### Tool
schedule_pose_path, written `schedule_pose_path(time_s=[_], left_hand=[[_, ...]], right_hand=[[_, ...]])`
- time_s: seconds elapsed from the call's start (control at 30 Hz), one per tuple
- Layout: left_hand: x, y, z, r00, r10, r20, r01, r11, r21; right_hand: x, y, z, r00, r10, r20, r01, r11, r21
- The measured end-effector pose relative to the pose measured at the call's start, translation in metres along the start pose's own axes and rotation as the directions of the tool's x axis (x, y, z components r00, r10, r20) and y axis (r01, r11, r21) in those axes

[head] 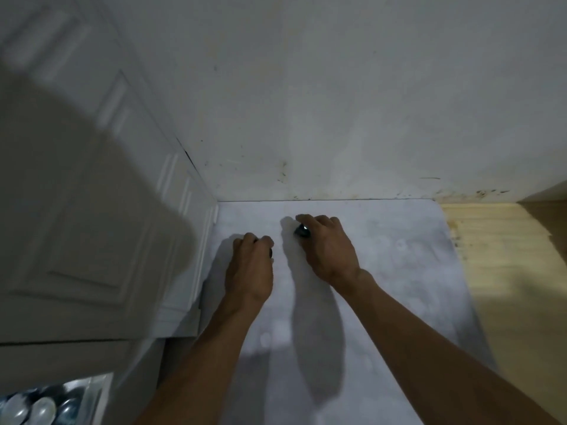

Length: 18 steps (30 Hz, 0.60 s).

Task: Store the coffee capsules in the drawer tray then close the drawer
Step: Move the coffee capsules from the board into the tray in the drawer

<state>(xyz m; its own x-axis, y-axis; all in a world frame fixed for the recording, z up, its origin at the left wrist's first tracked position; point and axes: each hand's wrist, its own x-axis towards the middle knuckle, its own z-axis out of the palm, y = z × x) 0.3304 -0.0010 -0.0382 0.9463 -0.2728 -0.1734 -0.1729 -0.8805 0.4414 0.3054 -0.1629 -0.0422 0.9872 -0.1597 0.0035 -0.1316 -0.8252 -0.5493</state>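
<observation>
Both hands are loaded, the left hand [250, 265] curled round a dark capsule [270, 252], the right hand [326, 246] pinching another capsule [302, 231] over the bench [399, 271], while the drawer tray [89, 391] waits at seven o'clock, nearer the left.

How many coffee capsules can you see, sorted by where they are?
In the right hand: 1 dark capsule
In the left hand: 1 capsule, mostly hidden
In the drawer tray: 3 visible, cut off by the frame edge
Total: 5

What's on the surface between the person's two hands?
Nothing: in the head view only bare white surface and shadow separate the left hand from the right hand.
</observation>
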Motion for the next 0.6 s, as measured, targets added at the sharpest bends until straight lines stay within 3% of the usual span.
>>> schedule_pose_path(time_s=[0.33, 0.6], left_hand=[[-0.008, 0.000, 0.004, 0.985, 0.060, -0.162, -0.092, 0.975, -0.203], [-0.026, -0.009, 0.029, 0.879, 0.047, -0.474, -0.229, 0.914, -0.335]], right_hand=[[-0.013, 0.012, 0.028, 0.950, 0.079, -0.303, -0.016, 0.979, 0.205], [-0.024, 0.012, 0.051, 0.849, 0.098, -0.519, 0.019, 0.976, 0.216]])
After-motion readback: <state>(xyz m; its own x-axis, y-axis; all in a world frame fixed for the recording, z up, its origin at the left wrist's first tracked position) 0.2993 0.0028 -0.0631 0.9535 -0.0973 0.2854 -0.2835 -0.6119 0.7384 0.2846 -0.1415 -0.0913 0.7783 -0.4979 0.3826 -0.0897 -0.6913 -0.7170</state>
